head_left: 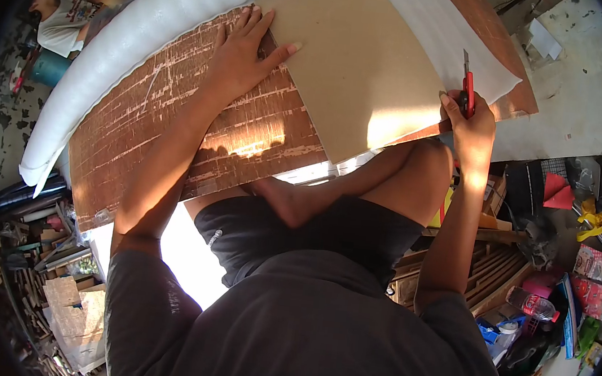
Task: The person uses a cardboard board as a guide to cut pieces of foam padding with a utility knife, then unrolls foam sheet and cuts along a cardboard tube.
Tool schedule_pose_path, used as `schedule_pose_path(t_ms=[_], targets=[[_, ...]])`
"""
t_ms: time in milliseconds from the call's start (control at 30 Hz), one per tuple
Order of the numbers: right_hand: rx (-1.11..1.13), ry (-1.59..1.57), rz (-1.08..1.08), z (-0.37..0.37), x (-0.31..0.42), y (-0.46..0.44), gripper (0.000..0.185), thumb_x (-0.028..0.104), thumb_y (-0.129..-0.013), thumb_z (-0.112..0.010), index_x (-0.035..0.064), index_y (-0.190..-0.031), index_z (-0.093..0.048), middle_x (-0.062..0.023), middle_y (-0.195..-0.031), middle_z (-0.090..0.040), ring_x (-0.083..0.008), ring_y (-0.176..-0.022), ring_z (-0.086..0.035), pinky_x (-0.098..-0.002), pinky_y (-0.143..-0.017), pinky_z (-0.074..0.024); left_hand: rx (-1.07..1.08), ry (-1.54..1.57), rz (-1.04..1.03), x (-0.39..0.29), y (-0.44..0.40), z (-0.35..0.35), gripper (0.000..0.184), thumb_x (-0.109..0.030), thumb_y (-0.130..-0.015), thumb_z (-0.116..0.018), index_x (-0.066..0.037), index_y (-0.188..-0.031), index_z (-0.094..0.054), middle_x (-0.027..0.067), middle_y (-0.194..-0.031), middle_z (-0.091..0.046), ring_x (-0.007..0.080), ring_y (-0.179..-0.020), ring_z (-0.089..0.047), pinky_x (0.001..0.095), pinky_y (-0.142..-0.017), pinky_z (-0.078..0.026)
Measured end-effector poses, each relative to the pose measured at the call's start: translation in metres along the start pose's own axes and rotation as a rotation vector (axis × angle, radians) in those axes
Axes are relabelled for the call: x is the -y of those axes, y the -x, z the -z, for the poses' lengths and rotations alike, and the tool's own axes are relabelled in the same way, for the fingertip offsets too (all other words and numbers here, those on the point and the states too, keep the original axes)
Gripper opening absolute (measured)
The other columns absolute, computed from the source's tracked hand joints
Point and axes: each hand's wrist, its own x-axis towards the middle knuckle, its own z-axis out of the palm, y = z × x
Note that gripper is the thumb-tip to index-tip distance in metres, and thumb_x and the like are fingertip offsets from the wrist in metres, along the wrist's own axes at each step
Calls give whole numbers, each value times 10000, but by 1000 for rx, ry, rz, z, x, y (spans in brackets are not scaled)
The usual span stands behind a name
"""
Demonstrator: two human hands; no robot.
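Observation:
My left hand lies with fingers spread at the left edge of a tan sheet of board, partly on the scored brown wooden board beneath. In my right hand is a red utility knife, its blade out and pointing up, away from me. That hand is by the right edge of the tan sheet, with the thumb close to its edge. White foam sheeting extends under the tan sheet on the right. A thick roll of white foam curves along the board's far left side.
Another person is at the upper left, near a teal container. A pale worn table surface lies to the right. Wood scraps are heaped at lower left. A plastic bottle sits among clutter at lower right.

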Motion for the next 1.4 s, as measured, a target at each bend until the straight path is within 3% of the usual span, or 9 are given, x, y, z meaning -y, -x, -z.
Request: schedule_pose_path(t_ms=[267, 467, 633, 767, 833, 933, 1267, 1367, 1400], targets=[[49, -47, 21, 2, -10, -3, 329, 212, -914, -791, -47, -1075, -667, -81, -825, -714, -120, -732, -674, -273, -696, -547, 9, -24, -2, 2, 1, -1, 946, -773, -932, -479, -97, -1586, -374, 220, -1636, -336, 315, -1568, -216, 557, -1269, -111], [60, -69, 1, 4, -3, 0, 333, 196, -913, -794, -56, -1081, -656, -81, -837, -711, -122, -739, -674, -276, -696, -549, -7, -27, -19, 2, 1, -2, 929, -760, -935, -491, -96, -1577, -391, 219, -1630, -348, 319, -1564, -228, 558, -1267, -121], [107, -205, -20, 6, -13, -5, 292, 153, -910, -785, -55, -1073, -661, -65, -843, -696, -97, -696, -635, -269, -646, -545, -12, -47, -31, 0, 2, 0, 836, -647, -956, -574, -86, -1557, -431, 226, -1633, -344, 334, -1559, -247, 570, -1248, -146], [102, -222, -51, 8, -11, -7, 195, 121, -911, -760, -44, -992, -695, -30, -754, -652, -83, -618, -566, -258, -561, -488, -9, -31, -29, -1, 2, 0, 896, -714, -948, -522, -68, -1560, -418, 209, -1627, -361, 311, -1562, -240, 575, -1257, -135], [75, -232, -49, 8, -10, -8, 167, 117, -910, -755, -32, -969, -706, -14, -706, -619, -73, -586, -537, -245, -526, -439, -12, -52, -19, -4, 3, 2, 809, -612, -972, -573, -71, -1556, -428, 214, -1637, -342, 338, -1555, -255, 577, -1244, -158], [137, -325, -83, 10, -10, -10, 153, 113, -914, -749, -17, -984, -710, 10, -682, -579, -47, -560, -505, -214, -481, -364, -1, -49, -7, -6, 3, 4, 806, -605, -972, -576, -69, -1557, -427, 217, -1636, -343, 339, -1554, -259, 570, -1247, -153], [240, -348, -109, 20, -8, -18, 247, 144, -907, -783, -23, -1077, -719, 32, -700, -584, -31, -558, -497, -199, -472, -354, -13, -42, -18, -5, 2, 2, 866, -671, -955, -549, -48, -1547, -438, 224, -1621, -367, 331, -1554, -260, 575, -1249, -146], [301, -306, -136, 29, -3, -20, 289, 142, -899, -793, -30, -1117, -712, 25, -735, -612, -30, -568, -492, -206, -490, -369, -10, -54, -12, -5, 1, 0, 861, -667, -955, -552, -51, -1546, -440, 225, -1620, -368, 329, -1554, -259, 576, -1248, -150], [357, -273, -128, 36, -3, -21, 330, 139, -893, -800, -36, -1154, -698, 5, -795, -642, -50, -623, -540, -213, -549, -419, -7, -55, -13, -6, 0, -1, 862, -667, -956, -550, -50, -1547, -437, 225, -1620, -368, 330, -1555, -258, 578, -1248, -152]])
